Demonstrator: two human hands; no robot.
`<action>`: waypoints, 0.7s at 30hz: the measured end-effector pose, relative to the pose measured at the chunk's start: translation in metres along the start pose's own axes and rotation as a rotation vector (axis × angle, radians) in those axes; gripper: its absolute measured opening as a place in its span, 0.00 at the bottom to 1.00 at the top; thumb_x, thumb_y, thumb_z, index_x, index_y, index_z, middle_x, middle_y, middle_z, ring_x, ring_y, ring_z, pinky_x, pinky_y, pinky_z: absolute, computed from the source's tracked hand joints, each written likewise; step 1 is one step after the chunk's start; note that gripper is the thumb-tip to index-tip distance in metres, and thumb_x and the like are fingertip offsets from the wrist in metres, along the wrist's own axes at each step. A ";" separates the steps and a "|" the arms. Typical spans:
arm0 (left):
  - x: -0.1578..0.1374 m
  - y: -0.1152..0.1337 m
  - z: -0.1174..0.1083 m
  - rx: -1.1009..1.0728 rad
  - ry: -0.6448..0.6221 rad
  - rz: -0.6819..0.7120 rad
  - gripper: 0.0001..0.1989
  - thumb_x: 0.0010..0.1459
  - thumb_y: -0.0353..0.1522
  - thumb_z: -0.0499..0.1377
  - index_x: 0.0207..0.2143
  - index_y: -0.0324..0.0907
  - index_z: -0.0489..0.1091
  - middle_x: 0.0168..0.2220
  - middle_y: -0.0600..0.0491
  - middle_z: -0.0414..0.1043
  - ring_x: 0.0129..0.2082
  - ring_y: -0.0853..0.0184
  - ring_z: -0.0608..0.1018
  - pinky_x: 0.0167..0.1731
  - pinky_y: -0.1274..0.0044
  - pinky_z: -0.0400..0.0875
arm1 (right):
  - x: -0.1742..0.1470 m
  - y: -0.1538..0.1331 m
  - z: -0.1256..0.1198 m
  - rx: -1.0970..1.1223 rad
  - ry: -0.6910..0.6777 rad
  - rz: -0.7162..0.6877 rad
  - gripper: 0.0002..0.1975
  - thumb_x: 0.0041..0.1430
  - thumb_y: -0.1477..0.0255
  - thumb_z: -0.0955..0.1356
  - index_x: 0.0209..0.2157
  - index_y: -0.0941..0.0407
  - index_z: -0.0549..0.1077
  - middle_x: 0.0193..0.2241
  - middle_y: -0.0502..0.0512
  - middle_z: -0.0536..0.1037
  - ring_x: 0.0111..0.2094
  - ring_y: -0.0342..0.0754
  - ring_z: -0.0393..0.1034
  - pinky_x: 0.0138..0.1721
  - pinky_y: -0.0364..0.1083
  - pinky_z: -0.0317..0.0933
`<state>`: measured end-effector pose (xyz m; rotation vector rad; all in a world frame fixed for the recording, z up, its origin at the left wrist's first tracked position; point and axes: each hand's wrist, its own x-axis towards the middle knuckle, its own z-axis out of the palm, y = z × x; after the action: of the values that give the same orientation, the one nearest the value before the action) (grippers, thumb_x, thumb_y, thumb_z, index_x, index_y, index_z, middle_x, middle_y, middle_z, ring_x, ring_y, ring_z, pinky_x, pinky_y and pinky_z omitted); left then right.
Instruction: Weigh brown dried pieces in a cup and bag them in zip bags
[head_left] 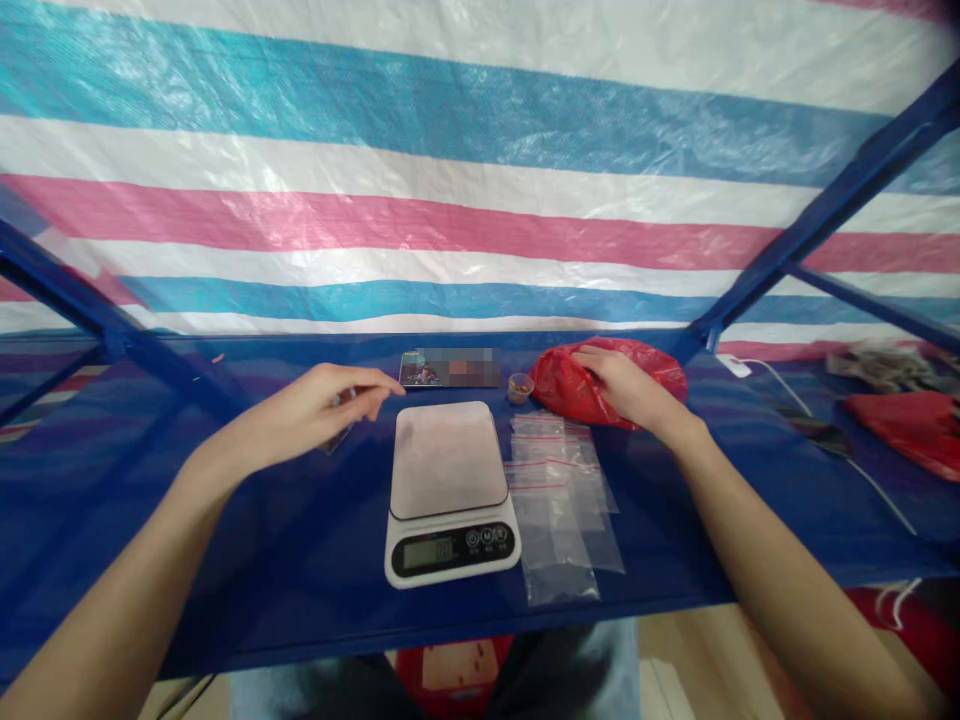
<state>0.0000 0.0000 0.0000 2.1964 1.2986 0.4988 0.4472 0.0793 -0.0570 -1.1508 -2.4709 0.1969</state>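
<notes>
My left hand (346,400) hovers left of a white kitchen scale (450,460), its fingers loosely bent and apart, with nothing visible in them. A small dark flat item (335,440) shows partly beneath that hand. On the right, my right hand (609,378) grips a red plastic bag (559,385); its fingertips are sunk in the folds, and the bag's contents are hidden. Beside the bag stands a small clear cup (520,388) with brownish bits inside. Clear zip bags (562,510) with red seal lines lie overlapping right of the scale, whose platform is bare.
A printed card (420,370), partly blurred out, lies behind the scale. Blue metal posts (810,220) rise at both sides before a striped tarp (450,220). A white cable (787,395) and another red bag (911,430) are at far right. Below the table edge sits a red container (450,690).
</notes>
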 end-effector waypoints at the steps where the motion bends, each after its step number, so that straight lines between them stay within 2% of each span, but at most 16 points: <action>1: 0.005 -0.018 0.000 0.030 0.087 -0.043 0.23 0.72 0.48 0.53 0.46 0.43 0.81 0.34 0.52 0.80 0.32 0.64 0.78 0.32 0.76 0.71 | 0.000 0.001 0.000 -0.008 -0.003 -0.003 0.23 0.53 0.87 0.62 0.43 0.57 0.83 0.46 0.66 0.85 0.48 0.62 0.80 0.53 0.58 0.72; 4: 0.014 -0.059 0.000 0.184 0.247 -0.137 0.27 0.72 0.50 0.49 0.29 0.42 0.72 0.25 0.53 0.72 0.27 0.66 0.72 0.29 0.76 0.62 | -0.002 0.006 -0.001 -0.029 -0.022 0.002 0.25 0.53 0.86 0.63 0.47 0.56 0.83 0.49 0.65 0.85 0.52 0.64 0.80 0.56 0.60 0.71; 7: 0.016 -0.076 0.005 0.404 0.236 -0.220 0.26 0.71 0.48 0.49 0.25 0.44 0.68 0.22 0.52 0.69 0.25 0.64 0.71 0.29 0.73 0.54 | -0.005 0.013 -0.002 0.025 -0.039 0.005 0.27 0.53 0.84 0.65 0.52 0.54 0.82 0.50 0.62 0.85 0.52 0.62 0.80 0.56 0.59 0.72; 12: 0.015 -0.080 0.017 0.514 0.174 -0.275 0.26 0.71 0.49 0.45 0.28 0.45 0.70 0.25 0.48 0.75 0.29 0.59 0.76 0.30 0.72 0.52 | -0.010 0.019 -0.003 0.136 -0.078 0.022 0.28 0.52 0.82 0.69 0.54 0.50 0.82 0.50 0.57 0.85 0.51 0.59 0.81 0.55 0.56 0.75; 15: 0.016 -0.080 0.021 0.517 0.173 -0.275 0.26 0.71 0.49 0.44 0.25 0.45 0.67 0.23 0.49 0.72 0.28 0.59 0.75 0.30 0.72 0.52 | -0.010 0.018 -0.002 0.145 -0.102 0.004 0.26 0.53 0.83 0.67 0.51 0.50 0.83 0.52 0.58 0.85 0.53 0.60 0.80 0.58 0.58 0.73; 18: 0.016 -0.082 0.022 0.493 0.195 -0.270 0.26 0.71 0.49 0.44 0.24 0.46 0.64 0.22 0.50 0.70 0.27 0.60 0.74 0.30 0.72 0.52 | -0.009 0.018 0.000 0.136 -0.073 -0.014 0.28 0.52 0.85 0.67 0.51 0.49 0.82 0.55 0.58 0.83 0.57 0.62 0.78 0.61 0.60 0.71; 21: 0.017 -0.082 0.023 0.471 0.203 -0.262 0.26 0.70 0.49 0.44 0.24 0.46 0.62 0.21 0.50 0.68 0.26 0.61 0.73 0.30 0.72 0.52 | -0.008 0.016 0.003 0.134 -0.047 -0.011 0.29 0.52 0.85 0.67 0.53 0.49 0.82 0.55 0.58 0.83 0.56 0.62 0.78 0.61 0.60 0.71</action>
<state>-0.0356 0.0414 -0.0680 2.3301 1.9460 0.3444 0.4618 0.0840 -0.0672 -1.0873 -2.4620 0.3839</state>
